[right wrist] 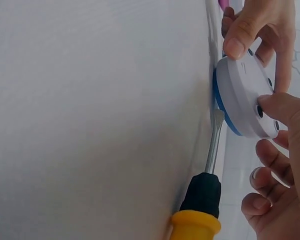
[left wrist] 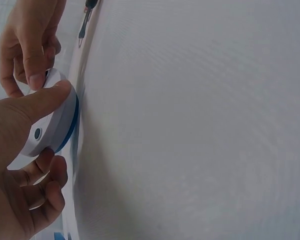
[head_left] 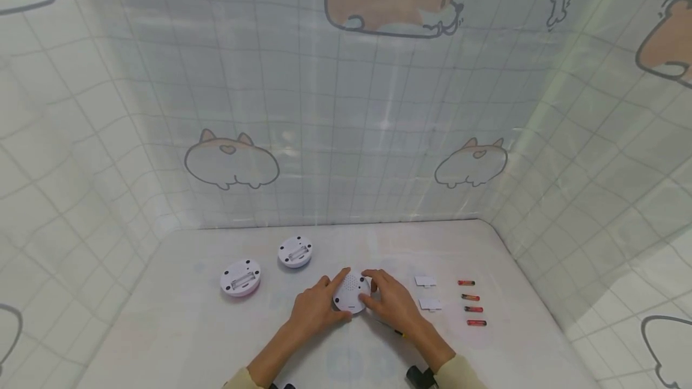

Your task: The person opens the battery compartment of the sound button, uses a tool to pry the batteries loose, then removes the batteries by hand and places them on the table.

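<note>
A round white battery-powered device (head_left: 352, 294) lies underside up between both hands, with speaker holes, dark feet and a blue lower edge that shows in the wrist views. The left hand (head_left: 318, 306) grips its rim from the left, thumb at the near side and fingers at the far side. From the right, the right hand (head_left: 393, 302) holds it, thumb on the underside by a dark foot (right wrist: 259, 111) and index finger at the far rim. Beside the device lies a flathead screwdriver (right wrist: 195, 200) with a yellow and black handle, its tip near the blue edge, partly hidden by the right hand in the head view.
Two similar round devices, one at left (head_left: 240, 278) and one farther back (head_left: 295, 251), lie with battery bays exposed. Right of the hands are two white battery covers (head_left: 425, 281) and several red batteries (head_left: 474, 309) in a column. Patterned sheet walls (head_left: 335, 107) enclose the table (head_left: 178, 317).
</note>
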A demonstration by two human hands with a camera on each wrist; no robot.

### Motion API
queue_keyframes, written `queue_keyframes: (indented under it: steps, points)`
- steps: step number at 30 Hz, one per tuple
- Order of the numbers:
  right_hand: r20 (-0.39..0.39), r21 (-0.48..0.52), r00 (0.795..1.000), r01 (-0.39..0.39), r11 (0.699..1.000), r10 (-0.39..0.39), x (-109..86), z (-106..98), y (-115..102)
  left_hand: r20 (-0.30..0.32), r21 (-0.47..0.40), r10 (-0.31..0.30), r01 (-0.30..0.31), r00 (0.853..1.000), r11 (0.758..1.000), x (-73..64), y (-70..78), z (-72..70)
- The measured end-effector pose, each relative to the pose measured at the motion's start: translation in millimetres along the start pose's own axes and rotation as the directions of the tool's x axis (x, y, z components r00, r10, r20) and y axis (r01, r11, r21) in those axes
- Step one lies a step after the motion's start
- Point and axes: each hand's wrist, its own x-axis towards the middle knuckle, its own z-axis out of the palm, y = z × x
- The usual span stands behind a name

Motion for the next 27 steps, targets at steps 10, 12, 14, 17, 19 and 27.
queue_keyframes:
  steps: [10, 12, 14, 17, 19, 27]
  points:
    - [-0.013, -0.095, 0.999, 0.048, 0.994, -0.05, -3.0, 2.3, -4.2, -0.012, -0.006, 0.005, -0.005, 1.0, 1.0, -0.9, 1.0, 1.5]
    - [-0.02, -0.113, 0.998, 0.061, 0.992, -0.063, -3.1, 2.5, -3.9, -0.015, -0.006, 0.008, -0.008, 1.0, 1.0, -0.8, 1.0, 2.1]
    - [-0.026, -0.118, 0.996, 0.077, 0.99, -0.081, -2.8, 2.4, -3.6, -0.017, -0.011, 0.005, -0.006, 1.0, 1.0, -0.3, 1.1, 2.4]
    - [-0.027, -0.13, 0.993, 0.108, 0.986, -0.112, -2.5, 3.9, -2.1, -0.018, -0.019, 0.01, -0.01, 1.0, 1.0, 0.3, 1.1, 2.4]
    - [-0.029, -0.138, 0.991, 0.126, 0.982, -0.131, -2.4, 4.9, -1.7, -0.019, -0.026, 0.011, -0.011, 1.0, 1.0, 0.7, 1.0, 2.4]
    - [-0.048, -0.25, 0.976, 0.193, 0.949, -0.211, -0.4, 8.8, -0.4, -0.028, -0.042, 0.032, -0.034, 0.999, 0.999, 2.3, -1.5, 2.3]
